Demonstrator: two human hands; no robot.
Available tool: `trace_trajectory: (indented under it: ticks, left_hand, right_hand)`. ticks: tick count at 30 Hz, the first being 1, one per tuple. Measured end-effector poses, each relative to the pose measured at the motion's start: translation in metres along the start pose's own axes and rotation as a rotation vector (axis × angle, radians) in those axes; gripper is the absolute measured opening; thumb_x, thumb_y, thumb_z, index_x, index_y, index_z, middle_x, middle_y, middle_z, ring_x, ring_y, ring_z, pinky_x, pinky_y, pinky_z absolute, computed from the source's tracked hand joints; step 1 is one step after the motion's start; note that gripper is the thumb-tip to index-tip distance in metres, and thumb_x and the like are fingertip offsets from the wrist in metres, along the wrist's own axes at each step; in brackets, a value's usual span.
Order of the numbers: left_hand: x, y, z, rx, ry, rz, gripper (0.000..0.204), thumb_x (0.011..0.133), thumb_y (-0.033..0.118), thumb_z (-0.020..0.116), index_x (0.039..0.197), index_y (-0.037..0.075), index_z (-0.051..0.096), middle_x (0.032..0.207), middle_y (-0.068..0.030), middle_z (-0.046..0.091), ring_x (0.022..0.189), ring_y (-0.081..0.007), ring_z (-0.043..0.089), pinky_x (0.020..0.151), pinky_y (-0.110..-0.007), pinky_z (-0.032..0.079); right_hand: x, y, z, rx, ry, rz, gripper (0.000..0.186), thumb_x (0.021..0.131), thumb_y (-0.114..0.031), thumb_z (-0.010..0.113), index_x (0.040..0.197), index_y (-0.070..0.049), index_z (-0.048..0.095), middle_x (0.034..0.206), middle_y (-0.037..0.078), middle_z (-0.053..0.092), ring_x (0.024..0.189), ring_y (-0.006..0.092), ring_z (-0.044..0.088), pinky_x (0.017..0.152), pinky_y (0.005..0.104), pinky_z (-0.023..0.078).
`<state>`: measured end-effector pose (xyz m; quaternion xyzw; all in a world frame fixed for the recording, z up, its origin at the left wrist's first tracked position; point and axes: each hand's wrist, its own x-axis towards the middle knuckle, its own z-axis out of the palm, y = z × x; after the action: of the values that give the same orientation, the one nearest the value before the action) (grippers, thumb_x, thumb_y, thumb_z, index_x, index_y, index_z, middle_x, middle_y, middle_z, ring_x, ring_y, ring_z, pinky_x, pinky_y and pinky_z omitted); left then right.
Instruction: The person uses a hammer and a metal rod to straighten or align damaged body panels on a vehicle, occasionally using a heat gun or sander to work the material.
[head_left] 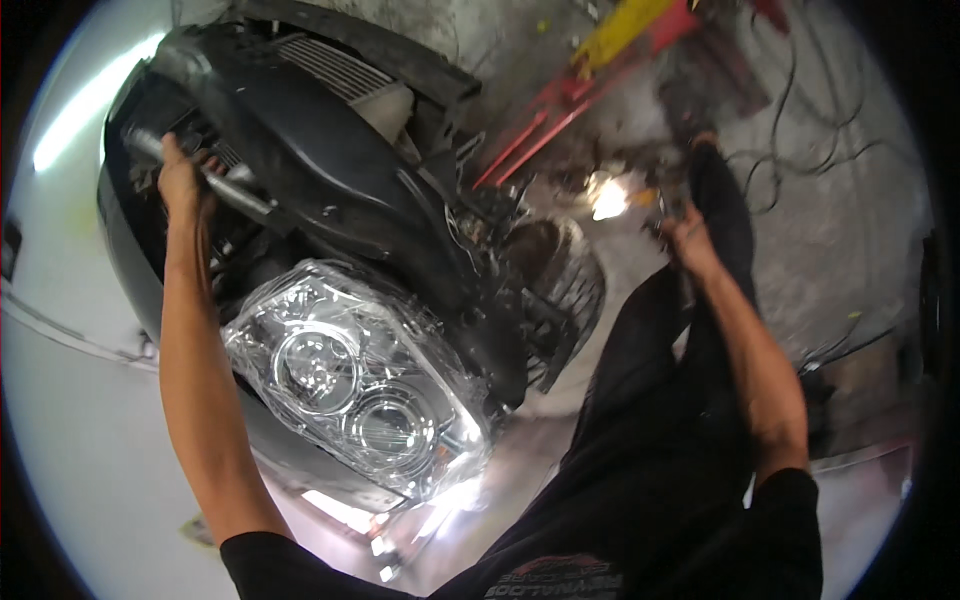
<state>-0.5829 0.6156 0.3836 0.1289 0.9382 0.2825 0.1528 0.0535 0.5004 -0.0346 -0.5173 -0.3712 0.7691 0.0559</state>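
My left hand (182,182) reaches into the front of a car with its hood area exposed. Its fingers close round a silver metal bar (240,193) that runs along the opening. A headlight (345,385) wrapped in clear plastic film sits in the car's corner, below and right of that hand. My right hand (690,240) hangs low beside my leg, fingers curled round a small dark object that is too blurred to name. Between the hands lies the black bumper cover (310,160).
A red and yellow metal stand or jack (590,75) is on the floor ahead. Near my right hand shines a bright lamp (608,197). Dark cables (775,150) snake over the concrete at right. Loose brackets and wiring (490,220) stick out at the car's corner.
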Motion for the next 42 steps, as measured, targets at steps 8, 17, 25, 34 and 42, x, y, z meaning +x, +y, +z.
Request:
trace_trajectory:
  ticks: [8,17,25,34,42]
  left_hand:
    - [0.006,0.007,-0.003,-0.117,0.096,0.111,0.058,0.099,0.047,0.063,0.100,-0.011,0.062,0.077,-0.0187,0.066,0.060,-0.0289,0.066,0.055,-0.042,0.055]
    - [-0.019,0.010,0.009,-0.024,0.324,0.063,0.047,0.092,0.037,0.071,0.095,-0.011,0.067,0.088,-0.0322,0.071,0.089,-0.0464,0.072,0.082,-0.050,0.056]
    - [-0.038,0.038,0.000,-0.025,0.244,-0.150,0.032,0.090,0.024,0.072,0.099,-0.006,0.068,0.092,-0.0327,0.070,0.095,-0.0492,0.069,0.080,-0.053,0.054]
    - [-0.031,0.034,-0.009,-0.179,0.251,-0.194,0.025,0.089,0.015,0.073,0.103,-0.005,0.069,0.090,-0.0309,0.071,0.090,-0.0490,0.070,0.077,-0.051,0.054]
    - [-0.024,0.025,0.005,-0.284,0.211,-0.236,0.023,0.088,0.010,0.071,0.105,-0.005,0.068,0.086,-0.0292,0.071,0.086,-0.0467,0.071,0.074,-0.049,0.055]
  right_hand:
    - [-0.161,-0.247,0.045,-0.061,-0.119,-0.148,0.027,0.100,-0.024,0.061,0.114,-0.002,0.057,0.072,-0.002,0.051,0.057,0.0064,0.045,0.050,0.0247,0.038]
    - [-0.082,-0.442,0.147,-0.294,-0.185,-0.458,0.056,0.103,-0.029,0.059,0.145,0.007,0.050,0.087,0.001,0.055,0.072,0.0094,0.051,0.060,0.0263,0.043]
    - [0.069,-0.694,0.347,-0.560,-0.385,-0.665,0.052,0.100,-0.031,0.064,0.140,0.002,0.058,0.068,0.001,0.050,0.059,0.0095,0.047,0.054,0.0279,0.041]
    - [0.125,-0.835,0.451,-1.099,-0.754,-0.735,0.053,0.102,-0.039,0.060,0.150,-0.016,0.055,0.063,0.000,0.044,0.053,0.0074,0.044,0.046,0.0283,0.036]
    - [0.119,-0.827,0.421,-1.234,-0.913,-0.932,0.048,0.104,-0.030,0.057,0.147,-0.009,0.056,0.099,0.016,0.073,0.082,0.0216,0.064,0.078,0.0381,0.053]
